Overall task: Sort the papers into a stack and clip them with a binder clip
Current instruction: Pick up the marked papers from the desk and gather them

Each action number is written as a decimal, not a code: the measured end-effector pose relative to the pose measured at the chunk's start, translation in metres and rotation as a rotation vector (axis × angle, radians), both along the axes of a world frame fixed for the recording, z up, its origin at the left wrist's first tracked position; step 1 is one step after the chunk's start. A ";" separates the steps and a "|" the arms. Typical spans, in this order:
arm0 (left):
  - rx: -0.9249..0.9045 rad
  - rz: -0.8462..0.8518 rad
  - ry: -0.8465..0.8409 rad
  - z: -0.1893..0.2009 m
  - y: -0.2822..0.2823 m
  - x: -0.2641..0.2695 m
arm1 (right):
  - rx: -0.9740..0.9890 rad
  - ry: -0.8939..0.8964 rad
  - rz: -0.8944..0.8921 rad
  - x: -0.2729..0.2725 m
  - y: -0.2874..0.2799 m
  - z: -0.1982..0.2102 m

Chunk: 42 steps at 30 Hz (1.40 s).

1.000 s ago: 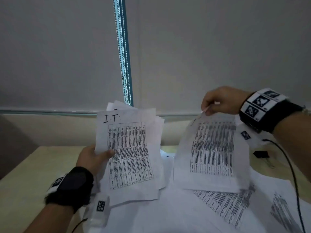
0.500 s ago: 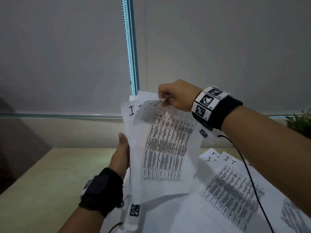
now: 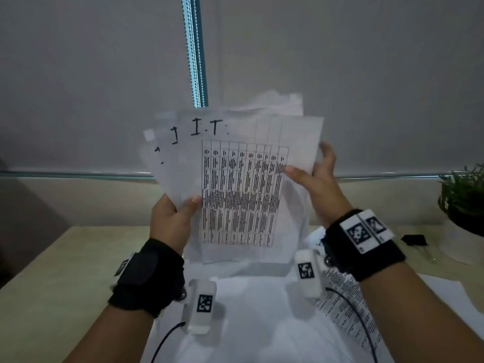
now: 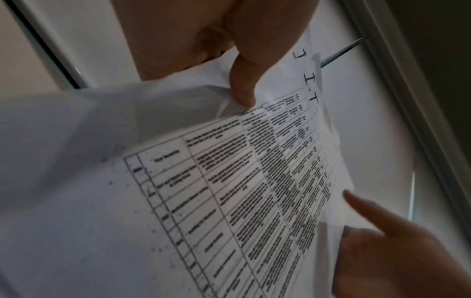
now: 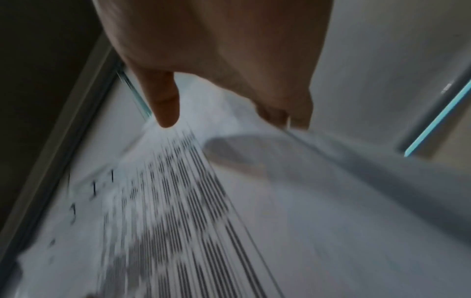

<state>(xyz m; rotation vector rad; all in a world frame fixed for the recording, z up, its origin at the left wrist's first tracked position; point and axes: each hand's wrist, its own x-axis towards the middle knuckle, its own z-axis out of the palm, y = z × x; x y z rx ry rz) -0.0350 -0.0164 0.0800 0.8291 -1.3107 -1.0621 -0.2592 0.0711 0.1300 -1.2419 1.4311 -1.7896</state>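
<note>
A fanned stack of printed sheets (image 3: pixel 243 192), each with a table and "I.T" handwritten at the top, is held upright above the table. My left hand (image 3: pixel 183 205) grips its lower left edge, thumb on the front sheet (image 4: pixel 254 181). My right hand (image 3: pixel 311 166) is at the stack's right edge, with the thumb lying on the front and straight fingers spread behind. The right wrist view is motion-blurred. More loose sheets (image 3: pixel 248 310) lie on the table below. A black binder clip (image 3: pixel 415 241) lies on the table at the far right.
A potted green plant (image 3: pixel 463 195) stands at the right edge beside the clip. The pale wooden table (image 3: pixel 65 271) shows bare on the left. Grey blinds and a bead cord (image 3: pixel 195 61) hang behind. Cables run from both wrist cameras.
My right hand carried a sheet from the right onto the stack in my left hand, let go of its top edge and moved down to the stack's right edge.
</note>
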 end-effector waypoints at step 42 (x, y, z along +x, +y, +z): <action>-0.010 0.065 -0.102 -0.019 -0.004 0.018 | 0.013 -0.214 -0.081 -0.008 0.033 -0.065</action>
